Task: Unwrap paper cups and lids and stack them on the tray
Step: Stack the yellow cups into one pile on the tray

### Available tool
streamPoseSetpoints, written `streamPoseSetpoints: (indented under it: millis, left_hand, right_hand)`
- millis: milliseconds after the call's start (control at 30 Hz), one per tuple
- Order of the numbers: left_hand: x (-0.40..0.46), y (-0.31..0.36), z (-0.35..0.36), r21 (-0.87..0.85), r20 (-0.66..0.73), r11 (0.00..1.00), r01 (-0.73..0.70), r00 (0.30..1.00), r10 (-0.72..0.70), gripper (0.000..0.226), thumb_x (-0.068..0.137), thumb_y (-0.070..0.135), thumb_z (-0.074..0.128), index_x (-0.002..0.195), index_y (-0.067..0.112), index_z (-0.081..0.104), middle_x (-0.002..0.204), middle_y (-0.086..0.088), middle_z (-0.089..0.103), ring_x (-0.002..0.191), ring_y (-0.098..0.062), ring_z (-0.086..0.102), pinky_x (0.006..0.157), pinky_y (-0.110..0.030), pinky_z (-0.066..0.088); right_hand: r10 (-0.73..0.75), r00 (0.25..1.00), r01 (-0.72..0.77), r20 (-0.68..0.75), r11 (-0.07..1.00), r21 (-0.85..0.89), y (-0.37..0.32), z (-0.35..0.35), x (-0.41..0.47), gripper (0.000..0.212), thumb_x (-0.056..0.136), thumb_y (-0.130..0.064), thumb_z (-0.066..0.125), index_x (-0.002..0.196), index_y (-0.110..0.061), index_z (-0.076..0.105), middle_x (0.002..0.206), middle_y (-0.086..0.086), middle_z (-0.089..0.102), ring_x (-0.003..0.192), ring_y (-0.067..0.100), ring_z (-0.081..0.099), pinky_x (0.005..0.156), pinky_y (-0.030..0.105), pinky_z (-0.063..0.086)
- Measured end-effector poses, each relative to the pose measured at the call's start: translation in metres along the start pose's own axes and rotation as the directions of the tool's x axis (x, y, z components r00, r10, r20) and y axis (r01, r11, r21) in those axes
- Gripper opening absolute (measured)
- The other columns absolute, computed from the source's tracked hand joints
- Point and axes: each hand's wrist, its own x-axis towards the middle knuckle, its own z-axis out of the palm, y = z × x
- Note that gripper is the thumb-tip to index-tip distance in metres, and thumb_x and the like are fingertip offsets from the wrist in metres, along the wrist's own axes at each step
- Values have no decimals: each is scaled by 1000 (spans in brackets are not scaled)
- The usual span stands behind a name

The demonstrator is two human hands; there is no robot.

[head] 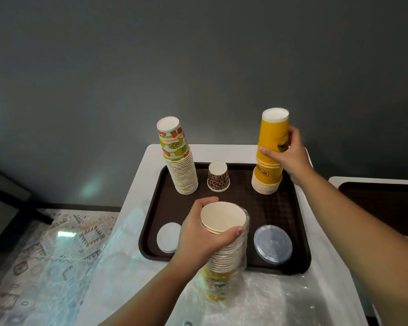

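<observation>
Tray (243,196): dark brown, on white table (224,152).
Left hand (204,234): grips wrapped cup stack (224,245), rims up, w/ plastic wrap (244,252) round it.
Right hand (290,152): grips yellow cup stack (270,158), inverted, base on tray.
Other stacks: fruit-print stack (178,158), brown cup (218,176), both inverted.
Lids: white lid (168,237) front-left, clear lids (272,244) front-right.

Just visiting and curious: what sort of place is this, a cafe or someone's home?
Hard to say for sure; it looks like a drinks-serving prep spot. A brown serving tray on a white table holds stacks of printed paper cups and plastic lids. The patterned rug hints at a home.
</observation>
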Motion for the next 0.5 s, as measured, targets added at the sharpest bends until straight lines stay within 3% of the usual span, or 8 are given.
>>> streamPoseSetpoints:
  millis: [100,233,367,500]
  left_hand:
    - [-1,0,0,-6,7,1000,-3,1000,3,75,44,53,81,111,34,52,106,19,62,98,10,56,79,-7,46]
    - [-2,1,0,-14,9,1000,-4,1000,4,78,40,59,75,110,34,52,105,20,62,98,12,55,78,-5,44]
    - [-2,1,1,0,13,1000,-17,1000,17,80,41,58,78,112,33,52,107,20,61,99,12,54,79,-6,45]
    - [-3,3,2,11,25,1000,-27,999,26,84,40,56,80,115,32,51,107,20,60,99,12,54,79,-7,45]
  right_hand:
    - [-38,999,37,-39,999,-36,2,3,-1,77,74,-26,80,136,-29,35,138,1,44,121,23,47,95,41,48]
    - [-105,994,96,-29,971,-220,9,6,1,63,83,-29,71,138,-28,40,142,4,43,125,28,45,98,43,47]
    - [-54,996,80,70,889,-451,12,3,2,74,85,-32,68,147,-25,28,150,9,33,133,33,36,104,49,38]
    - [-205,978,180,28,776,-604,-4,-5,-14,86,79,-43,72,148,-26,25,154,4,24,141,28,23,112,53,19]
